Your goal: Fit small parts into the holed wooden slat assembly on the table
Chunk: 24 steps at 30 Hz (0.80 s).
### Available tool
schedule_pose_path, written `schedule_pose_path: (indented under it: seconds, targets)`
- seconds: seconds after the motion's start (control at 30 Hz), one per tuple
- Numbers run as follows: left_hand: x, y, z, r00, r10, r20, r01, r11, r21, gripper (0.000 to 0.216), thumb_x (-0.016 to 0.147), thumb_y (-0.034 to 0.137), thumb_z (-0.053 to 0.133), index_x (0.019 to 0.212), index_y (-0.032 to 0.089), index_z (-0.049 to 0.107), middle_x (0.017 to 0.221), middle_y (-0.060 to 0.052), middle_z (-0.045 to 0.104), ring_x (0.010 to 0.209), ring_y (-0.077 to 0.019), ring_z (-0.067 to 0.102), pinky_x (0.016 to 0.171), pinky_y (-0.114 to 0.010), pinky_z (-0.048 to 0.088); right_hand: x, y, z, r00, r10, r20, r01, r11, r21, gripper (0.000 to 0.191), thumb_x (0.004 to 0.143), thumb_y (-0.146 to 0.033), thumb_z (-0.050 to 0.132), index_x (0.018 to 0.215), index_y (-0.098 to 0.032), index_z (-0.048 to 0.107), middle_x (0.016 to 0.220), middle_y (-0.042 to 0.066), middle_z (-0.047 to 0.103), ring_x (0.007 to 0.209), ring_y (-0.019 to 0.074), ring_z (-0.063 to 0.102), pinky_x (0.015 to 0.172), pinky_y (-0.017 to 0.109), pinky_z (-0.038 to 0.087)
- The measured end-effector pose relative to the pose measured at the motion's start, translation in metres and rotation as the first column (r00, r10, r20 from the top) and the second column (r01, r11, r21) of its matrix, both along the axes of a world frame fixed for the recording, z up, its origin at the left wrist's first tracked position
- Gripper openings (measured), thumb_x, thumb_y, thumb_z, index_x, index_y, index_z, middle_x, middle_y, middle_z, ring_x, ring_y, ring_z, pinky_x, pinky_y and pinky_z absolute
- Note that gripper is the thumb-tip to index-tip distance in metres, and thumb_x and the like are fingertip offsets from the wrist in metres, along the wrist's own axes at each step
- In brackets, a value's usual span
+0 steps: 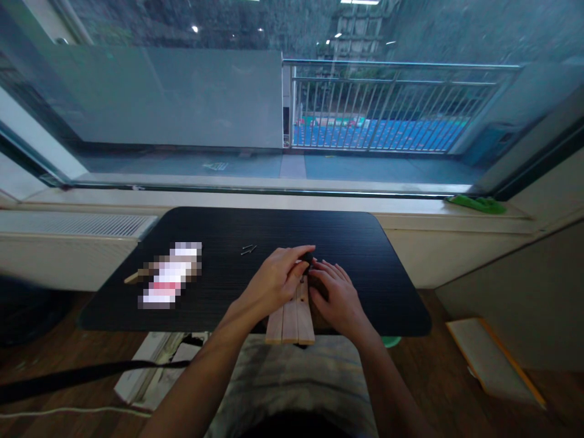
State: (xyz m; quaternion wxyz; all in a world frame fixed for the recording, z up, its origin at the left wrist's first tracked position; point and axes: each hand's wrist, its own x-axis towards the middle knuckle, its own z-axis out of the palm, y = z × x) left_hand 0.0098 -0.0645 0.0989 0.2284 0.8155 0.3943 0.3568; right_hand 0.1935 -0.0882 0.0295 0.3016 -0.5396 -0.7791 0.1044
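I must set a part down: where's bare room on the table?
Bare: the black table between the right hand and right edge, and between the metal pieces and far edge. Crowded: pixelated left side; near middle, with the left hand and wooden slats.

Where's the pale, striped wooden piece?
In the head view, the piece is between the left hand and right hand, at the near edge of the black tabletop.

Pixelated item (pixel 170 277), half-hidden dark piece (pixel 307 259), cut-off forearms (pixel 205 365)

Wide window (pixel 182 97) over a pale sill (pixel 274 201), brown wooden floor (pixel 456 389) below
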Motion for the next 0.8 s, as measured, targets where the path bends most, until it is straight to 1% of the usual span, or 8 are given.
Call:
schedule_pose_path:
  seconds: [0.2, 0.43, 0.53, 0.7, 0.8]
  targets:
    - [0.0006, -0.0031, 0.001, 1.0, 0.03, 0.008, -0.03, 0.994, 0.105, 0.036, 0.096, 0.018, 0.046, 0.129, 0.02, 0.059, 0.11, -0.007, 0.074, 0.101, -0.0203, 0.067, 0.094, -0.039, 0.053, 0.0001, 0.0001, 0.0006, 1.0, -0.003, -0.006, 0.003, 1.0, 0.008, 0.033, 0.085, -0.02, 0.058, 0.115, -0.022, 0.07, 0.134, 0.01, 0.068, 0.131, 0.0308, 0.058, 0.115, 0.058, 0.038]
    - [0.0028, 0.0046, -0.0012, 0.999, 0.035, 0.01, -0.036, 0.983, 0.182, 0.024, 0.095, 0.028, 0.06, 0.116, 0.019, 0.067, 0.105, -0.008, 0.074, 0.098, -0.0211, 0.068, 0.09, -0.037, 0.055, -0.0004, 0.0005, -0.0023, 1.0, -0.009, -0.017, 0.009, 1.0, 0.007, 0.034, 0.085, -0.02, 0.057, 0.116, -0.022, 0.07, 0.134, 0.01, 0.067, 0.131, 0.0301, 0.057, 0.115, 0.058, 0.038]
    - [0.004, 0.0064, -0.002, 0.996, 0.086, 0.038, -0.091, 0.983, 0.161, 0.027, 0.092, 0.028, 0.066, 0.117, 0.02, 0.068, 0.099, -0.006, 0.075, 0.092, -0.02, 0.07, 0.085, -0.034, 0.056, -0.0001, 0.0006, -0.0025, 1.0, -0.006, -0.009, 0.006, 1.0, 0.015, 0.034, 0.084, -0.02, 0.057, 0.116, -0.022, 0.07, 0.134, 0.01, 0.067, 0.131, 0.03, 0.057, 0.115, 0.058, 0.038]
    - [0.0051, 0.0056, -0.0013, 0.987, 0.136, 0.082, -0.144, 0.983, 0.114, 0.019, 0.083, 0.027, 0.077, 0.099, 0.019, 0.071, 0.091, -0.004, 0.076, 0.083, -0.0183, 0.071, 0.079, -0.031, 0.057, -0.0001, 0.0002, -0.0007, 1.0, -0.005, 0.002, 0.005, 1.0, 0.014, 0.034, 0.085, -0.02, 0.058, 0.116, -0.02, 0.07, 0.134, 0.012, 0.067, 0.131, 0.031, 0.058, 0.115, 0.058, 0.038]
    - [0.0052, 0.0052, -0.0006, 0.981, 0.17, 0.093, -0.179, 0.978, 0.105, 0.02, 0.08, 0.025, 0.08, 0.096, 0.019, 0.071, 0.088, -0.003, 0.076, 0.081, -0.0183, 0.071, 0.077, -0.031, 0.057, -0.0002, 0.0001, -0.0003, 1.0, -0.004, -0.004, 0.004, 1.0, 0.01, 0.034, 0.084, -0.02, 0.058, 0.116, -0.02, 0.07, 0.134, 0.012, 0.067, 0.131, 0.0307, 0.058, 0.116, 0.059, 0.037]
